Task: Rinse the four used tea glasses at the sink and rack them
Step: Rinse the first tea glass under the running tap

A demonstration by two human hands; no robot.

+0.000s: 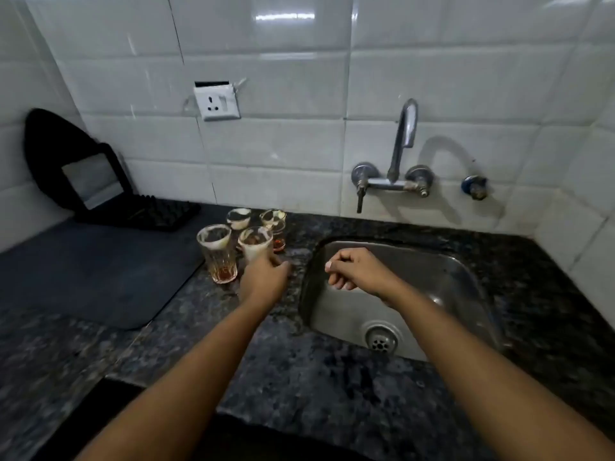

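Several used tea glasses with tea dregs stand in a cluster on the dark granite counter, left of the steel sink (pixel 459 281). My left hand (pixel 264 277) grips the lower part of the front right glass (pixel 255 242), which still stands on the counter. To its left stands the front left glass (pixel 218 252); behind are the back left glass (pixel 238 218) and the back right glass (pixel 274 224). My right hand (pixel 357 269) hovers over the sink's left part, fingers loosely curled, holding nothing. The tap (pixel 401 144) on the tiled wall is not running.
A dark drying mat (pixel 93 271) lies on the counter to the left, with a black ridged rack (pixel 149 212) at its back against the wall. A wall socket (pixel 217 103) is above the glasses. The sink drain (pixel 381 337) is at the near side.
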